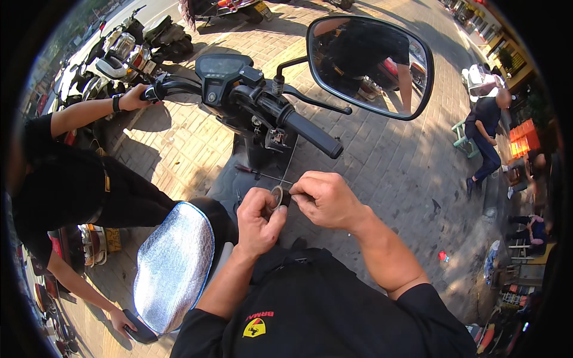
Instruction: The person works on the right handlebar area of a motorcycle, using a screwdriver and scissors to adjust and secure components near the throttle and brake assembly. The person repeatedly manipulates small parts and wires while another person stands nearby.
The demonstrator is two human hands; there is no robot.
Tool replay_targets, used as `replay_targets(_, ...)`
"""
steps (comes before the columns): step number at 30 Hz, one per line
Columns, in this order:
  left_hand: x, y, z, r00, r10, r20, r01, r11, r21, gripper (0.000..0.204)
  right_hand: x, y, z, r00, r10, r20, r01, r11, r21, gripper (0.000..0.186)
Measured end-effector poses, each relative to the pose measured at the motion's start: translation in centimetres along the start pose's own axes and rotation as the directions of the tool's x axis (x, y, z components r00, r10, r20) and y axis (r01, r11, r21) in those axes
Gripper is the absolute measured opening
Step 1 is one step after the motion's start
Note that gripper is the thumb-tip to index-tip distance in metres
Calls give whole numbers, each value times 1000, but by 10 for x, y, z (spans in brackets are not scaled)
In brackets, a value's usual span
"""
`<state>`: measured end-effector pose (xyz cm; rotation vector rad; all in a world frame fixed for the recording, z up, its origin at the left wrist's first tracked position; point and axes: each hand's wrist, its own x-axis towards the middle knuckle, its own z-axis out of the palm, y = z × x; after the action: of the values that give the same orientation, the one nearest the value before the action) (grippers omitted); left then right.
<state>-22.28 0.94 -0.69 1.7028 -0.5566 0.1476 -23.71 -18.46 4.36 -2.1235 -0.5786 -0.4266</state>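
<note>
My left hand [258, 221] is closed around a roll of black tape [284, 197], with thumb and fingers on its sides. Against the roll's right edge, my right hand [327, 200] pinches what looks like the tape's loose end; the fingertips partly hide it. Just beyond my hands stands an electric scooter [221, 80]. Below its right handlebar grip [310, 134] is an opened switch housing [276, 138] with its insides exposed. A screwdriver [246, 170] with a dark handle lies on the footboard [227, 182].
A mirror [370, 65] juts out above the right grip. The seat wears a silver quilted cover [173, 262]. At left, another person's hand [134, 97] grips the left handlebar, their other hand [121, 321] the scooter's rear. A seated person [486, 128] is at right.
</note>
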Motion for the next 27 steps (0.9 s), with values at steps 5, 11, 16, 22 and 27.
replay_targets(5, 2, 16, -2, 998, -9, 60, 6, 998, 55, 19, -2, -2, -1, 998, -64, 14, 65, 992, -107, 13)
replay_targets(11, 3, 20, -7, 992, -54, 118, 42, 994, 103, 22, -4, -4, 0, 993, 24, -115, -42, 987, -152, 12)
replay_targets(16, 4, 20, -14, 980, -150, 127, 139, 986, 89, 23, -7, -6, -6, 987, 158, -26, -158, 987, 33, 9)
replay_targets(22, 7, 19, -15, 980, -133, 148, 118, 987, 105, 22, -4, -7, 7, 998, 65, 27, -63, 995, -79, 8)
replay_targets(27, 7, 16, -23, 975, -173, 140, 165, 984, 67, 22, -1, -6, 3, 986, 162, -39, -163, 986, -38, 8)
